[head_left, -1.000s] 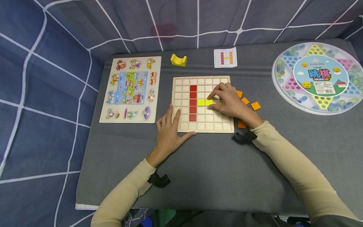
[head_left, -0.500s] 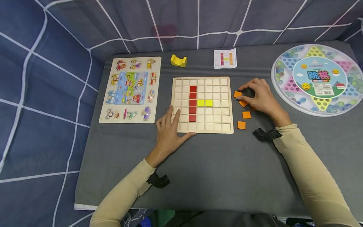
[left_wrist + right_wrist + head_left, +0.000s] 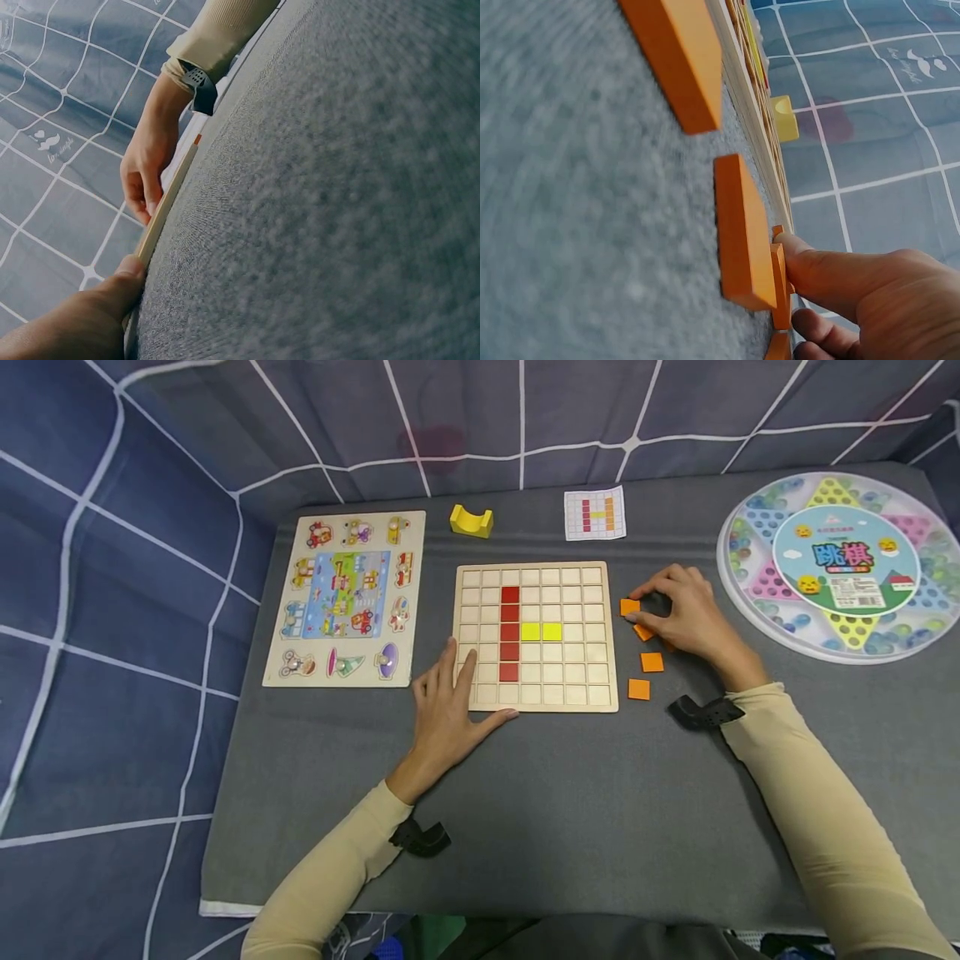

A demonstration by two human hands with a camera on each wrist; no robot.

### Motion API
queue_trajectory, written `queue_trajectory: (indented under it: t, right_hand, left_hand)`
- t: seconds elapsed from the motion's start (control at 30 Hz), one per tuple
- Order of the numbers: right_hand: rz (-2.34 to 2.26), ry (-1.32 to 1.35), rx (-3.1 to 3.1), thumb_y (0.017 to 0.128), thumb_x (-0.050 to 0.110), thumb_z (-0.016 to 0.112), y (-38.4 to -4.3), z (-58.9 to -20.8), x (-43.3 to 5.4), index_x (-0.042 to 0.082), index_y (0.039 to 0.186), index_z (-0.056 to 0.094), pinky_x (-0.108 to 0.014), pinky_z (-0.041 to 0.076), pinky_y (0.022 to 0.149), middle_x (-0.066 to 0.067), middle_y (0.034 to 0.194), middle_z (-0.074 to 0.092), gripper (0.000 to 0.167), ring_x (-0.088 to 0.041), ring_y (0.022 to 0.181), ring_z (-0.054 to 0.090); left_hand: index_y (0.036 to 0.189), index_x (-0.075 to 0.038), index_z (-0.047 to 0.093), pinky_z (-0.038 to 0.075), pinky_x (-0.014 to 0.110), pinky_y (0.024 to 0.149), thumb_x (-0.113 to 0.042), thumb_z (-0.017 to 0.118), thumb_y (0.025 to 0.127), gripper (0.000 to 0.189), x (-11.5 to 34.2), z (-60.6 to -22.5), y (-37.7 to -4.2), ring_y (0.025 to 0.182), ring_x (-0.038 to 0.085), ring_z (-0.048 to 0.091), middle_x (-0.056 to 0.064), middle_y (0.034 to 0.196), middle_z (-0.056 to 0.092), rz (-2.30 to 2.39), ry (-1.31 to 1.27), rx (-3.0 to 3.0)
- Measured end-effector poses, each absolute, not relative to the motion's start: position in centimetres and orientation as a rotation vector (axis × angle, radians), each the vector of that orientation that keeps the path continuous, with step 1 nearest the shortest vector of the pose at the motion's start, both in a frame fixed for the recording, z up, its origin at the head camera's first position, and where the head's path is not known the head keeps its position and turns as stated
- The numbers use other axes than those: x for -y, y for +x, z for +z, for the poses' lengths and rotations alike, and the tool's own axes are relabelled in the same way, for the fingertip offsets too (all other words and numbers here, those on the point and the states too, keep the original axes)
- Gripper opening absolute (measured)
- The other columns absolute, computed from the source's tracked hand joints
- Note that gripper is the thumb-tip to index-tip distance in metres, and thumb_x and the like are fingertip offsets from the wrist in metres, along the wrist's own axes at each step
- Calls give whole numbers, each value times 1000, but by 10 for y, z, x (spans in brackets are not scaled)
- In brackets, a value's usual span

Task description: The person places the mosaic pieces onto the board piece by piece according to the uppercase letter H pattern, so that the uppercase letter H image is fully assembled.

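Note:
A wooden grid board (image 3: pixel 575 695) lies mid-table with a column of red square tiles (image 3: pixel 510 632) and two yellow tiles (image 3: pixel 542 632) set in it. My left hand (image 3: pixel 444 718) rests at the board's lower-left corner, fingers spread straight, thumb along the front edge. Just right of the board, my right hand (image 3: pixel 693 620) pinches an orange square tile (image 3: pixel 628 607) between thumb and index finger. Several more orange tiles (image 3: pixel 652 662) lie near it, one partly under the thumb. In the right wrist view the thumb (image 3: pixel 821 274) meets an orange tile's edge.
A peg puzzle board (image 3: pixel 342 664) lies left. Behind the grid board are a yellow arch block (image 3: pixel 472 522) and a printed pattern card (image 3: pixel 595 513). A round marble game box (image 3: pixel 840 568) sits at the right. A grid-patterned cloth (image 3: pixel 480 410) hangs behind the table.
My right hand has left the yellow tile on the board and moved right to the orange tiles, where one has turned slightly in its fingers. My left hand has stayed still.

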State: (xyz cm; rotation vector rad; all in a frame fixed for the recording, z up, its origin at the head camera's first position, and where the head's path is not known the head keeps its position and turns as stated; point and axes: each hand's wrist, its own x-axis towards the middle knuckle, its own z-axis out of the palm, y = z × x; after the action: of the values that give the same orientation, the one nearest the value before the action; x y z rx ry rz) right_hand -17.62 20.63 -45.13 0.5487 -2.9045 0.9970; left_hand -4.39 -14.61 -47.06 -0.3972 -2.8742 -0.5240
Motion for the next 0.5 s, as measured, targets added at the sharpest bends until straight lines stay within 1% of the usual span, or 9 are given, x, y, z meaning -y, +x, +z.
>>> queue_trajectory:
  t: [0.13, 0.5]
  right_hand:
    - [1001, 573, 2897, 83, 12, 78, -176, -452, -209, 1, 108, 72, -48, 25, 83, -18, 107, 54, 28, -38, 103, 41]
    - [988, 577, 2909, 84, 12, 78, -177, -452, -210, 2, 109, 72, -49, 25, 84, -18, 108, 53, 28, -38, 105, 41]
  left_hand:
    - [150, -4, 39, 26, 54, 96, -66, 75, 71, 106, 146, -470, -44, 137, 38, 35, 22, 160, 21, -526, -396, 2885]
    - [149, -3, 39, 25, 55, 97, -65, 76, 72, 106, 146, -471, -45, 138, 39, 34, 23, 160, 20, -553, -394, 2891]
